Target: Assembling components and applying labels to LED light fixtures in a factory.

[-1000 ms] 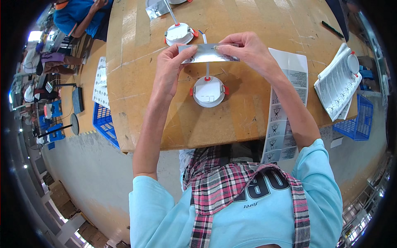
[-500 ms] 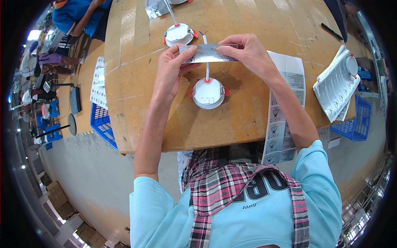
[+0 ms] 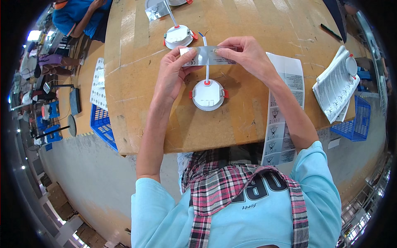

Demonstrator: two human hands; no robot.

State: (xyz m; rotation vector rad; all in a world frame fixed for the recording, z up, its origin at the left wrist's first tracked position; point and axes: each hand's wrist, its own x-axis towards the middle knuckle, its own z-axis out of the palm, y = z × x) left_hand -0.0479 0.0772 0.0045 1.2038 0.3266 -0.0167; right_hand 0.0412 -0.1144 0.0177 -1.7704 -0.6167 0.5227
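Note:
A silver printed label [image 3: 206, 56] is stretched level between my two hands, across the white cable of a round white downlight [image 3: 207, 96]. My left hand [image 3: 173, 66] pinches the label's left end with thumb and fingers. At its right end my right hand [image 3: 242, 51] grips it the same way. The downlight lies on the brown table, nearer to me than the label, with red-tipped spring clips at its sides. Bare wire ends stick out beyond the label. Whether the label touches the cable I cannot tell.
Another downlight [image 3: 178, 36] lies farther off, and a silver label [image 3: 158, 11] hangs on a cable behind it. A label sheet [image 3: 285, 107] drapes over the table's near edge. Right of it are stacked label sheets [image 3: 336, 89] and a black pen [image 3: 331, 32]. Someone in blue [image 3: 76, 16] is at far left.
Little differs. Both hands and the label sit very slightly lower in the picture, and the label's face is tilted a bit more into view.

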